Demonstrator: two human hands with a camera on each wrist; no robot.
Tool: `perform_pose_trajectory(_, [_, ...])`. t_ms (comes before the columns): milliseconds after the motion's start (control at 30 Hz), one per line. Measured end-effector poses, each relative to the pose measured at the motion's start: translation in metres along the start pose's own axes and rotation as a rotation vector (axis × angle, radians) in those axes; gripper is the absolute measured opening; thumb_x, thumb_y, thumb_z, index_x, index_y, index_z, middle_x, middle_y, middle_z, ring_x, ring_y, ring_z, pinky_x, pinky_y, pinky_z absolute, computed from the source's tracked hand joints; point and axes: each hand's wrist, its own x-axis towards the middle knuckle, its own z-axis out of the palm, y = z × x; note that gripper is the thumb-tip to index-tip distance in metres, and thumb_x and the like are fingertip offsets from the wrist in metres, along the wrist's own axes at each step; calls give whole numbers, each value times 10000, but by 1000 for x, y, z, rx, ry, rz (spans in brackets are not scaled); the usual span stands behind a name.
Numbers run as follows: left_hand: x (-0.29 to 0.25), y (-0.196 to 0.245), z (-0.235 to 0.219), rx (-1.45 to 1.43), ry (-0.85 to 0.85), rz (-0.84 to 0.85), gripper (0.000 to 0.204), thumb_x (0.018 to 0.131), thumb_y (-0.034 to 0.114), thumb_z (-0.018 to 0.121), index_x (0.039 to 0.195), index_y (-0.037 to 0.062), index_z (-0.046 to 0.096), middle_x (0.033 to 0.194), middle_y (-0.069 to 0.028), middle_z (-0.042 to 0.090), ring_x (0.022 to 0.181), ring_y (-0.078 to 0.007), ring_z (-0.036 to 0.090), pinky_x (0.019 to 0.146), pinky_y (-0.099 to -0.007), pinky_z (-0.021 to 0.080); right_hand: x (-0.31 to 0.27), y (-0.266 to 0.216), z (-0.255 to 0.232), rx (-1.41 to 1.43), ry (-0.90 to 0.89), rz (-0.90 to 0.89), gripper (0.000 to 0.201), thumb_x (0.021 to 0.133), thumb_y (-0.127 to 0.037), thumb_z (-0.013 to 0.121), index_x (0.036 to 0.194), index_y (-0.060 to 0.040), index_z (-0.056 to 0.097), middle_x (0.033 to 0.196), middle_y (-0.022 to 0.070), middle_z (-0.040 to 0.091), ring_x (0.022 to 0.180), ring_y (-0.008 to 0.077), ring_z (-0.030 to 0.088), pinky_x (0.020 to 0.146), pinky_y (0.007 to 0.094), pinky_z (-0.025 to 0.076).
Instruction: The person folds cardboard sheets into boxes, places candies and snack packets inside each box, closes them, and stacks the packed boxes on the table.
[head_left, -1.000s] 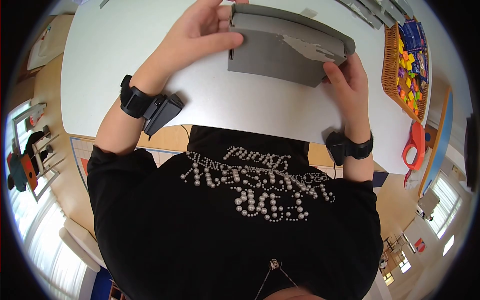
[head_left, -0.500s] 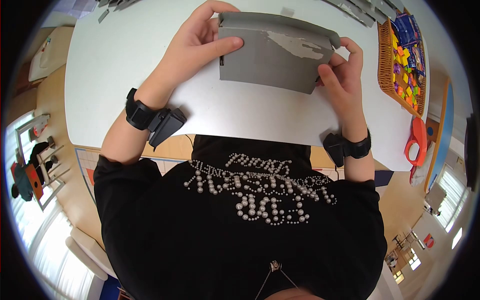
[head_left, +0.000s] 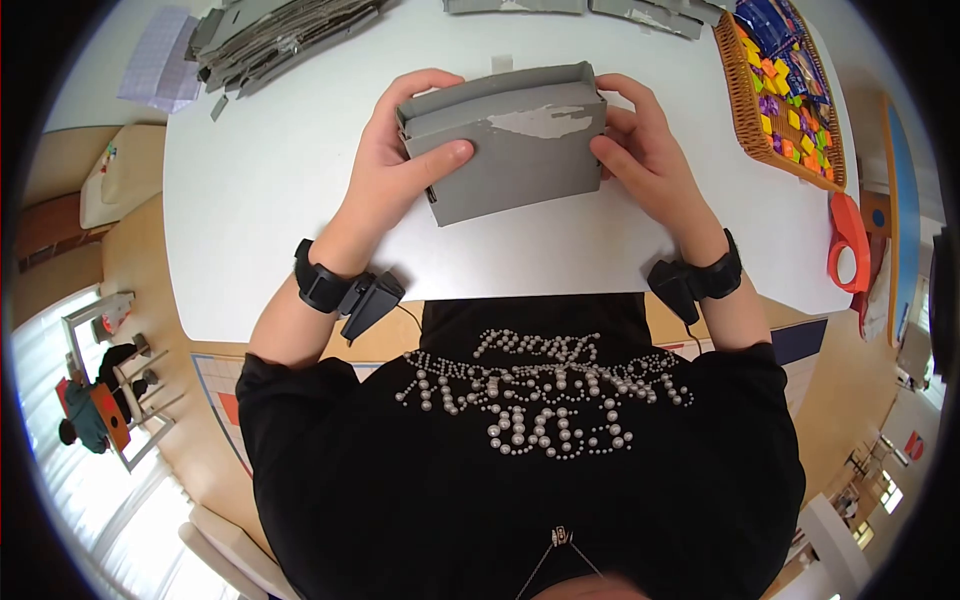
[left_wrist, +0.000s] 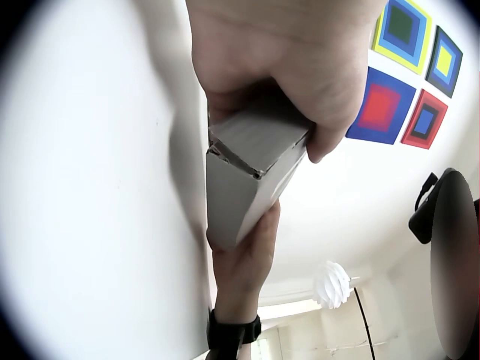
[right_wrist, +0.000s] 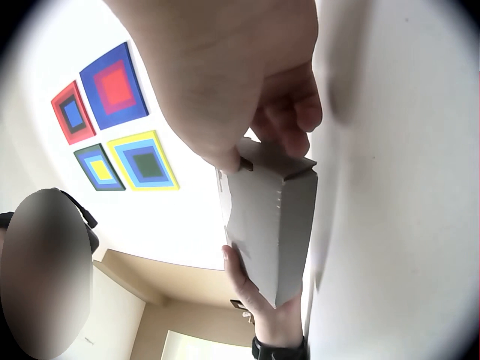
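A grey cardboard box (head_left: 525, 170) with a pale torn patch (head_left: 545, 121) on its near face stands between both hands, over the white table (head_left: 250, 220). My left hand (head_left: 385, 165) grips its left end, thumb laid on the near face and fingers behind. At the right end my right hand (head_left: 655, 165) holds it with the thumb at the near edge and the other fingers curled round the side. In the left wrist view the box's end (left_wrist: 234, 191) shows rough, slightly parted edges. A long fold runs along the top, seen from the head.
Flattened grey cardboard (head_left: 270, 45) lies stacked at the back left, a small scrap (head_left: 219, 107) beside it. More grey cardboard pieces (head_left: 650, 15) lie along the far edge. A wicker basket (head_left: 738, 105) of colourful small pieces and red-handled scissors (head_left: 848, 245) are at the right.
The box has come closer to the body and turned, its right end now higher in view. My right hand has closed in around the right end; my left hand keeps its grip.
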Motion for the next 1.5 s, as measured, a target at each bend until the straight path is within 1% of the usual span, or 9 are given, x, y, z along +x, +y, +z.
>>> perform_pose_trajectory(167, [-2,6,-2,-7,13,-24,367,789,57,644,1120,47,486,1020,-66,574,941,-131,546,812,-272,458,0,1,0,77,-56,-13,475,867,-74,538,1278,-133,308,849,37,531,650,76,476,593,205,413])
perform_pose_trajectory(233, [-2,9,-1,-137,33,-74,296,799,33,622,1072,41,507,987,-67,591,899,-127,568,782,-267,471,-1,0,2,95,-58,-22,482,870,-79,535,1280,-135,289,828,35,524,654,82,476,597,208,415])
perform_pose_trajectory(433, [-1,6,-5,-207,61,-122,210,806,6,600,1004,31,536,967,-71,597,867,-128,580,760,-266,480,1,-2,3,143,-96,-10,456,876,-88,528,1249,-134,268,783,32,506,663,99,471,601,216,413])
perform_pose_trajectory(867, [-1,7,-2,-141,49,-33,246,801,15,613,1032,27,528,980,-70,583,902,-135,569,791,-280,469,3,2,1,186,-84,-46,391,866,-54,532,1191,-135,331,786,27,505,667,90,479,600,206,410])
perform_pose_trajectory(1100, [0,5,-6,-166,35,-80,191,799,2,597,981,21,546,967,-84,596,875,-135,581,771,-276,478,-1,1,2,184,-136,-59,467,856,-42,533,1247,-148,300,792,36,517,665,98,484,607,222,414])
perform_pose_trajectory(1167, [0,7,-6,-163,30,-77,174,798,-2,591,966,20,550,962,-89,600,867,-135,585,766,-277,481,-2,-6,4,226,-112,-5,484,852,-39,534,1252,-143,283,801,38,524,670,104,487,616,231,418])
perform_pose_trajectory(1267, [0,9,-5,-143,26,-91,155,798,-5,580,948,19,552,955,-93,604,858,-135,588,757,-277,486,0,-10,2,159,-185,11,493,850,-40,535,1257,-138,275,835,51,541,682,108,495,627,231,421])
perform_pose_trajectory(1400, [1,7,-4,-118,49,-95,139,794,-2,577,927,25,551,957,-98,601,856,-144,587,754,-279,488,-1,-3,3,172,-169,-53,472,853,-43,532,1246,-136,289,875,63,557,698,108,502,634,233,425])
perform_pose_trajectory(1500, [1,7,-5,-120,61,-108,129,793,6,579,914,31,546,947,-97,599,852,-147,585,750,-278,486,-1,-1,2,172,-209,-5,460,855,-45,531,1240,-134,296,903,72,566,713,110,508,643,236,427])
